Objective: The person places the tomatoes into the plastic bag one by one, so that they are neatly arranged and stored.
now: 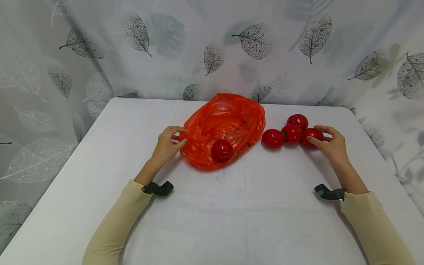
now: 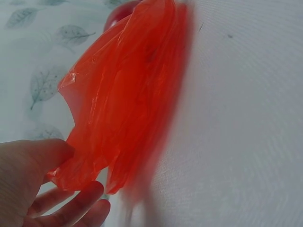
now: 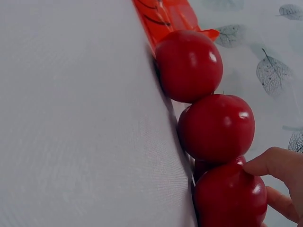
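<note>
An orange-red plastic bag (image 1: pixel 228 114) lies spread on the table, with one red tomato (image 1: pixel 222 150) on its near part. My left hand (image 1: pixel 168 144) pinches the bag's left edge between thumb and fingers; in the left wrist view the thin film (image 2: pixel 125 94) rises from that grip. To the right of the bag, several glossy tomatoes (image 1: pixel 273 138) sit close together. My right hand (image 1: pixel 331 142) grips the rightmost tomato (image 1: pixel 310 137), its thumb on the near side and fingers around the right. In the right wrist view the thumb lies against this tomato (image 3: pixel 230 197).
The white tabletop (image 1: pixel 232 221) stretches toward me. Behind it hangs a pale curtain (image 1: pixel 179 44) printed with leaves. Each wrist wears a dark strapped device, one at the left (image 1: pixel 160 188) and one at the right (image 1: pixel 329 192).
</note>
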`<state>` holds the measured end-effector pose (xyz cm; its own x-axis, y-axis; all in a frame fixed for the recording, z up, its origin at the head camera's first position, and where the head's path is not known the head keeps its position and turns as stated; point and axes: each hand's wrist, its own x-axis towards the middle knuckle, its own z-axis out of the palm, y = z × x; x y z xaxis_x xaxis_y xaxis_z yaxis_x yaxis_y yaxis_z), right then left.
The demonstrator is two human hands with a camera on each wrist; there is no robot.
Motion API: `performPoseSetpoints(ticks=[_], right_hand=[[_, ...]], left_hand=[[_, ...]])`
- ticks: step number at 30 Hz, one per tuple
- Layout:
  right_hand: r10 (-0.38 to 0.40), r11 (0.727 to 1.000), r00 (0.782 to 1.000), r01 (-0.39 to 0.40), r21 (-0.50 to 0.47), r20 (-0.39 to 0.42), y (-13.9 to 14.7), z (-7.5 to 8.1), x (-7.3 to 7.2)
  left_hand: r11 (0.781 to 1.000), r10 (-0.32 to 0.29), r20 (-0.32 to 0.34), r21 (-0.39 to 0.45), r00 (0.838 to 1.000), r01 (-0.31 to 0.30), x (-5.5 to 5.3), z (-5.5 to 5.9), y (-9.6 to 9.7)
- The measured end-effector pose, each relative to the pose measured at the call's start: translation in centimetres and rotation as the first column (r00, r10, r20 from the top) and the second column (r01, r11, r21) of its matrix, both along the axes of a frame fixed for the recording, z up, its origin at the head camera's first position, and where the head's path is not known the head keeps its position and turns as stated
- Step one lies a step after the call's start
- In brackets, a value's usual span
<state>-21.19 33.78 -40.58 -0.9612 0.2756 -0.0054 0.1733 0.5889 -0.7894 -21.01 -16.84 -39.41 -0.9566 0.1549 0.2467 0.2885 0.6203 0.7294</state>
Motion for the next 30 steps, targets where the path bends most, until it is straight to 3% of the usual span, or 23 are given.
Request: performPoseSetpoints(ticks=[5, 18, 30], right_hand=[[0.025, 0.999, 0.999, -0.026, 0.020, 0.036, -1.6, 1.7, 0.9], [0.014, 0.999, 0.999, -0.015, 0.035, 0.029, -1.2, 1.7, 1.1], [-0.064, 0.998, 0.997, 0.064, 0.014, -0.038, 3.3, -2.0, -1.6]], left_hand=[[1.000, 0.003, -0.002, 0.003, 1.000, -0.003, 0.1, 0.1, 0.0], [1.000, 0.008, -0.009, 0.002, 1.000, -0.008, 0.2, 0.0, 0.0], [1.000, -0.001, -0.019, 0.003, 1.000, 0.001, 0.3, 0.2, 0.0]])
